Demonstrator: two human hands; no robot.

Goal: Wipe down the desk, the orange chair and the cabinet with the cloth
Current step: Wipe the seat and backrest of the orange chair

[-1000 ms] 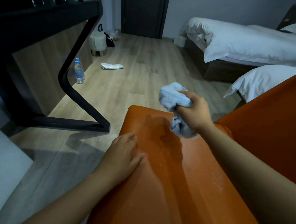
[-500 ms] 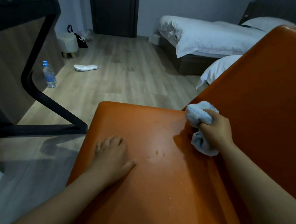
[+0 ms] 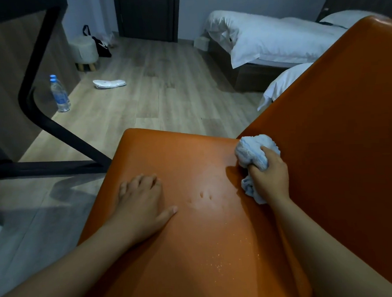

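Far on the left stands the desk (image 3: 13,67), dark, with a bent black leg that runs down to the wooden floor (image 3: 164,99). A clear water bottle (image 3: 59,93) with a blue cap stands on the floor just beside that leg; its label is too small to read. Behind it sit a small round stool (image 3: 83,52) and a black bag (image 3: 102,47) with a white mark that cannot be made out. A flat white slipper (image 3: 109,83) lies on the floor, well apart from the chair. In the middle is the orange chair (image 3: 194,217) — its seat fills the low part of the view. The left hand (image 3: 141,204) lies flat on the seat with its fingers spread out, holding nothing. Small dents and pale crumbs show on the seat between the two hands. The right hand (image 3: 269,178) is closed in a fist around the cloth (image 3: 252,154), a light blue bunched-up rag. The cloth sticks out above the fist and hangs out below it too — it presses right at the corner where the seat meets the tall orange back. Behind the chair back, on the right, are two beds (image 3: 275,38) with white sheets, and a dark door (image 3: 148,15) stands at the far wall.
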